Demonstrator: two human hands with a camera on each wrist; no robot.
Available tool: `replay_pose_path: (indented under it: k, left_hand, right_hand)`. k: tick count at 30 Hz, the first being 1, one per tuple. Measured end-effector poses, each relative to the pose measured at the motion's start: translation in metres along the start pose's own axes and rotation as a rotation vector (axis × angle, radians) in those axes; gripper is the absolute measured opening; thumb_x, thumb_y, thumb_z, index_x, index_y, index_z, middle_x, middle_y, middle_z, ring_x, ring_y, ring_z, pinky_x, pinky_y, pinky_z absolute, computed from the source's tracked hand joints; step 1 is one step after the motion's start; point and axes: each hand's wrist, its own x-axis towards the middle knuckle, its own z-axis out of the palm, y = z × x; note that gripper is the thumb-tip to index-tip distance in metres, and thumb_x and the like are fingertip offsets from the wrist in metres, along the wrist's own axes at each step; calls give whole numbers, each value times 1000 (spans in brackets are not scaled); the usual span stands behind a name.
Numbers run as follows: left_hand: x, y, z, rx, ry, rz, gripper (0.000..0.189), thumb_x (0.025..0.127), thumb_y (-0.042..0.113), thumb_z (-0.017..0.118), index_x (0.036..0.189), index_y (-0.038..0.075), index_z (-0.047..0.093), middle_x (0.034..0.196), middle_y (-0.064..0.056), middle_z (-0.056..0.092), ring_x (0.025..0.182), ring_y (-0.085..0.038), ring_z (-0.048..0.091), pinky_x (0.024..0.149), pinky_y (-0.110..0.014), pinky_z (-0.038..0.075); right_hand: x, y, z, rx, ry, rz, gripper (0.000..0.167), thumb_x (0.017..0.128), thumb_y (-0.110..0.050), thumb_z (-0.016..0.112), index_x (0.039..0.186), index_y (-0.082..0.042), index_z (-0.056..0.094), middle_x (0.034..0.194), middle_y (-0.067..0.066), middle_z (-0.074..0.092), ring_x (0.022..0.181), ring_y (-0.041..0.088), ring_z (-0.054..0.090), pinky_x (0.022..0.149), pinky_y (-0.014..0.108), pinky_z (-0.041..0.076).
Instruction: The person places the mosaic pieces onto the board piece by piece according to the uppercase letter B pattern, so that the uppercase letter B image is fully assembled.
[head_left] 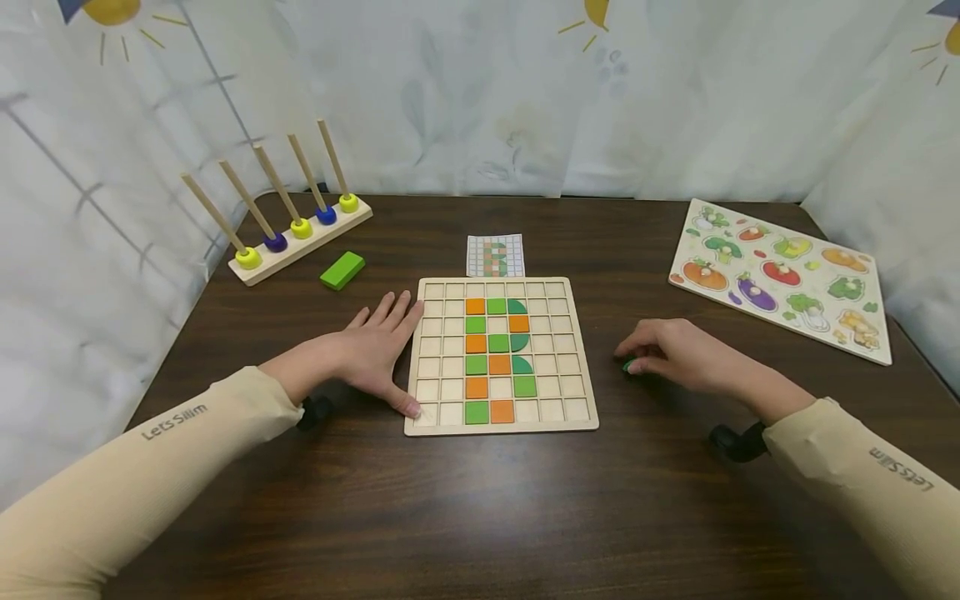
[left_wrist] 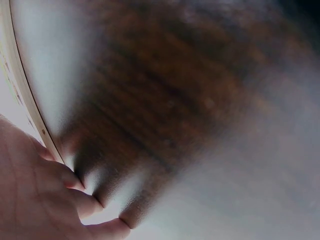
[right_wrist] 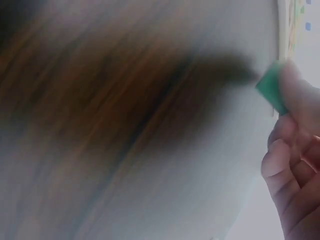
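Observation:
A wooden grid board (head_left: pixel 573 387) lies on the dark table, with several orange square tiles (head_left: pixel 476 343), light green square tiles (head_left: pixel 525 386) and dark green rounded tiles (head_left: pixel 522 365) set in its cells. My left hand (head_left: pixel 372 350) is spread flat at the board's left side, its thumb on the lower left corner and fingertips by the upper left edge. Right of the board, just over the table, my right hand (head_left: pixel 678 354) pinches a small dark green tile (right_wrist: pixel 271 89) between thumb and fingers. Its full outline is hidden by the fingers.
A printed pattern card (head_left: pixel 495 255) touches the board's far edge. At the back left stand a peg rack (head_left: pixel 300 242) with coloured rings and, before it, a green block (head_left: pixel 342 271). A vegetable picture board (head_left: pixel 783 279) lies at the back right. Curtains (head_left: pixel 480 100) hang behind.

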Motion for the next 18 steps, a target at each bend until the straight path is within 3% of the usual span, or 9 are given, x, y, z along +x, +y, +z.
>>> replay_pose_path:
  k: [3,6,12,18]
  left_hand:
    - [0,0,0,2,-2,0,150,67,78,79,163,-1,-6,169,-30,-10,156,-51,-9,120,-72,8]
    - [1,0,-1,1,-3,1,150,67,78,79,163,0,-6,169,-30,-11,156,-51,-9,120,-72,7]
    - [2,-1,-1,6,-5,0,151,66,79,78,163,-1,-6,169,-30,-11,156,-51,-10,120,-73,7]
    - [3,-2,-1,11,-7,-2,151,66,80,78,163,0,-7,169,-29,-11,156,-51,-10,120,-73,7]
  right_hand:
    - [2,-6,3,35,42,-24,16,94,-10,73,108,-17,79,99,-6,70,88,6,62,77,28,52]
    - [6,-16,8,144,61,-7,13,96,-11,71,105,-16,78,95,-6,69,83,8,59,75,26,51]
    - [16,-42,18,412,-12,128,10,100,-15,68,104,-7,72,85,3,67,75,17,61,66,27,51]
    - [26,-59,28,543,-14,172,17,100,-14,67,111,-3,73,82,6,67,72,21,62,63,29,52]
